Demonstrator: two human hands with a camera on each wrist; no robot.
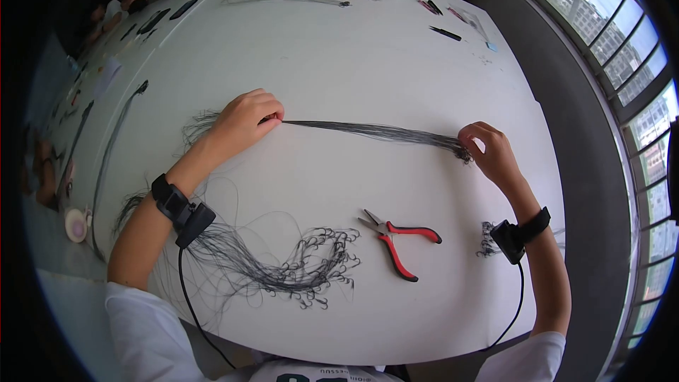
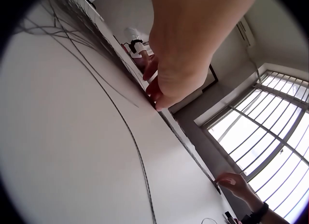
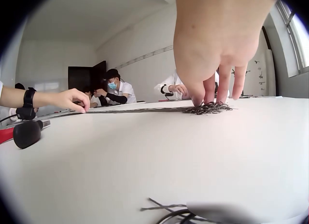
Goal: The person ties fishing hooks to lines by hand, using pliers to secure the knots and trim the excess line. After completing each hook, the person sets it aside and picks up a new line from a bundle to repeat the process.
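A white counter [image 1: 318, 64] bears a tangled heap of hooked lines [image 1: 272, 277]; beyond it, a straight bundle of dark lines [image 1: 382, 131] spans the separated hands, left hand [image 1: 247, 119] pinching it partway, right hand [image 1: 491, 150] pinching its hooked end; red-handled needle-nose pliers [image 1: 386, 228] lie nearer.

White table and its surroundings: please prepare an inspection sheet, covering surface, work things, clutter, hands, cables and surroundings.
Surface: white table; spills: nothing seen.
Job's things: stretched dark bundle between the hands; looser hooked bundle nearer the body.
Clutter: red-handled pliers, jaws apart; black tool toward the far side.
Hands: left hand pinches the stretched dark bundle; right hand holds its curled end.
Cables: black left cable and right cable, one from each wrist camera.
Surroundings: barred window on the right; masked person in the background.
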